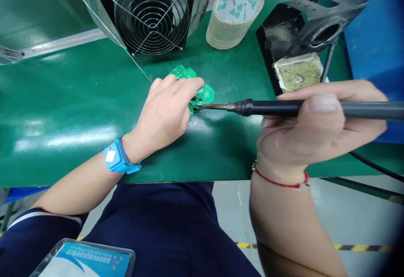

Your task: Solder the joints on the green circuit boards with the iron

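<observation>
My left hand, with a blue strap on its wrist, is closed over a small green circuit board on the green table. Its fingers cover much of the board. A thin wire that looks like solder slants down from the upper left to this hand; whether the fingers pinch it is hidden. In my right hand a black soldering iron is gripped like a pen, pointing left. Its metal tip meets the board's lower edge beside my left fingers; exact contact is hard to make out.
Behind the board stands a fan with a wire guard. A roll of clear tape is right of it. Further right are a metal iron stand with a yellowish sponge and a blue bin. The iron's cable trails right.
</observation>
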Demonstrator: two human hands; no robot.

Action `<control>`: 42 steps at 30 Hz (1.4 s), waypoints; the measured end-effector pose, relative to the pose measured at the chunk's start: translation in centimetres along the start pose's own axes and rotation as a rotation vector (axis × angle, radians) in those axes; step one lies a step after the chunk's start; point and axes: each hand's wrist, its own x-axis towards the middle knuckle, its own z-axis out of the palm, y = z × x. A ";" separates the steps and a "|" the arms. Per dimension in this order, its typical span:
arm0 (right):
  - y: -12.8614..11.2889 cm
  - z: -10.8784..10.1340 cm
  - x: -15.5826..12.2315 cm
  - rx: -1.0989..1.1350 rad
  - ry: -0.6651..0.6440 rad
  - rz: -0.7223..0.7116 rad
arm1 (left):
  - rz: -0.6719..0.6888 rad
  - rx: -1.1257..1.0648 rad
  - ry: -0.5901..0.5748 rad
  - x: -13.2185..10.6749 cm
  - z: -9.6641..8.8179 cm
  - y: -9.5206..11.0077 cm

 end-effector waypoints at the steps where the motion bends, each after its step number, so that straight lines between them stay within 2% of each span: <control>1: 0.0 0.0 0.0 -0.002 -0.001 -0.005 | 0.001 -0.003 0.001 0.0 0.0 0.1; 18: 0.0 0.0 0.0 -0.011 -0.004 -0.013 | -0.004 0.010 -0.022 -0.1 0.2 0.3; 28: 0.0 0.1 0.1 0.009 0.017 -0.021 | 0.019 0.027 0.022 0.2 -0.2 0.0; 33: -0.1 0.1 0.0 -0.029 0.027 0.013 | 0.013 0.000 -0.025 0.3 0.0 -0.1; 42: -0.1 0.0 0.0 -0.017 -0.007 0.003 | 0.021 -0.026 -0.008 0.5 0.4 0.6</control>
